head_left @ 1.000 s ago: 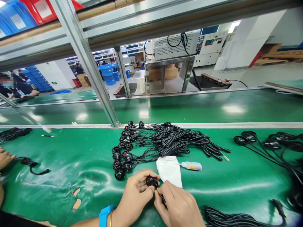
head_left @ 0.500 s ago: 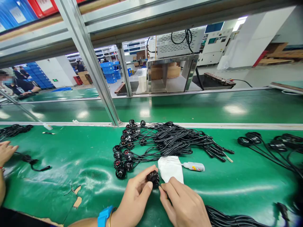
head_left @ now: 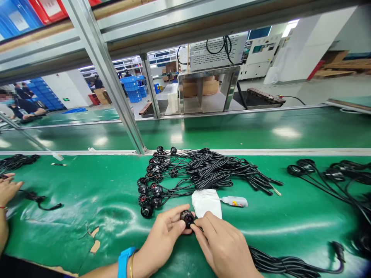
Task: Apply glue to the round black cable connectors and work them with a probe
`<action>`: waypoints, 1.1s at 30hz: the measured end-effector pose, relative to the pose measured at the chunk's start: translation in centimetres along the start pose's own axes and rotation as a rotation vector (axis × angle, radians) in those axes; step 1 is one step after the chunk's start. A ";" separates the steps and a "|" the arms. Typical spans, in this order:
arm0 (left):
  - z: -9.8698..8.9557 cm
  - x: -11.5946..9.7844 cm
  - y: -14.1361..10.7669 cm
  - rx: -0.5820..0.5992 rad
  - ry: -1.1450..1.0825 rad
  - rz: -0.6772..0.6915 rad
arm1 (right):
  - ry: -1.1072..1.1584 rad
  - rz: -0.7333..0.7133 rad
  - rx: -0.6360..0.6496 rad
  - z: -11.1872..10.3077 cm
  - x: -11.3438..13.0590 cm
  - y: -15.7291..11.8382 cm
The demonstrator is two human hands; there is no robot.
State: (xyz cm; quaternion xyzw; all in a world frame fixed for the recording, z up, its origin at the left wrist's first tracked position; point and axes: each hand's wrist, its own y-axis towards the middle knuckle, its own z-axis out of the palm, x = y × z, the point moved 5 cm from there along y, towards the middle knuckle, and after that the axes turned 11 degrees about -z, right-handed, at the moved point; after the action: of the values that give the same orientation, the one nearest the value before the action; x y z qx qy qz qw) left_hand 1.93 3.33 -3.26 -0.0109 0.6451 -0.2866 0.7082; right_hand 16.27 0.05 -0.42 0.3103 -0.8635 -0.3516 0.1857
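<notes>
Head view, left to right. Far left, you had another person's hand (head_left: 8, 190), fingers spread, a red thread at the wrist, lying on the green tabletop (head_left: 87, 216) just beside a short black cable (head_left: 36, 197). Behind that, past the aluminium upright (head_left: 106, 73), stood stacked blue crates (head_left: 133, 90). Nearer you, a cluster of small black motors (head_left: 147, 191) lay on the tabletop, their wires running right into a tangled bundle of black cables (head_left: 211, 170). Your left hand (head_left: 164, 235), blue wristband (head_left: 124, 262) and gold bangle (head_left: 131, 266) on the wrist, was curled narrow around a small black motor (head_left: 187, 218), which sat between both hands, just in front of the cluster. Your right hand (head_left: 223, 247) was closed narrow too, its fingertips (head_left: 197, 228) pinching at the motor's lower right edge. Just past them lay a white cloth (head_left: 206, 202), touching a small glue bottle (head_left: 234, 201) on its right. Further right were a coiled black cable (head_left: 284, 264) and more wired motors (head_left: 319, 173).
</notes>
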 end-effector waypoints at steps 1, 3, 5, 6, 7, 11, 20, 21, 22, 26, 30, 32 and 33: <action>0.1 -0.1 0.1 0.017 -0.049 -0.013 | 0.020 0.001 -0.004 -0.1 -0.2 0.0; 0.1 -0.2 0.1 0.030 -0.107 -0.023 | 0.084 0.008 0.001 -0.3 -0.5 -0.1; 0.0 -0.3 0.0 0.034 -0.133 -0.028 | 0.141 0.020 0.004 -0.5 -0.8 -0.2; 0.0 -0.3 0.0 0.035 -0.139 -0.031 | 0.161 0.022 0.003 -0.6 -0.9 -0.2; 0.0 -0.2 -0.1 0.036 -0.143 -0.033 | 0.176 0.019 0.003 -0.7 -1.0 -0.2; -0.2 -0.2 -0.1 0.024 -0.145 -0.049 | 0.206 -0.001 0.002 -0.9 -1.0 -0.1; -0.4 -0.1 -0.2 -0.002 -0.137 -0.093 | 0.169 0.008 0.000 -0.8 -1.2 -0.1; -0.4 0.0 -0.2 0.001 -0.133 -0.086 | 0.169 0.007 0.009 -0.7 -1.2 -0.1; -0.5 0.0 -0.1 0.001 -0.127 -0.074 | 0.166 0.007 0.021 -0.6 -1.2 -0.1; -0.4 0.2 -0.1 -0.004 -0.092 -0.034 | 0.141 -0.011 0.023 -0.6 -1.0 -0.1; -0.4 0.2 -0.1 -0.012 -0.047 -0.028 | 0.113 -0.036 0.001 -0.6 -0.9 -0.1; -0.3 0.2 -0.1 -0.005 -0.045 -0.024 | 0.102 -0.041 -0.009 -0.5 -0.9 -0.2; -0.3 0.2 -0.1 0.003 -0.055 -0.027 | 0.099 -0.040 -0.012 -0.5 -0.9 -0.2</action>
State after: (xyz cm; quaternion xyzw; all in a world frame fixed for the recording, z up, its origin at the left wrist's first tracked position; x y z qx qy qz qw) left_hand 1.60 3.29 -3.45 -0.0264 0.6248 -0.2969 0.7216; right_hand 17.31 0.31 -0.33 0.3434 -0.8448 -0.3446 0.2228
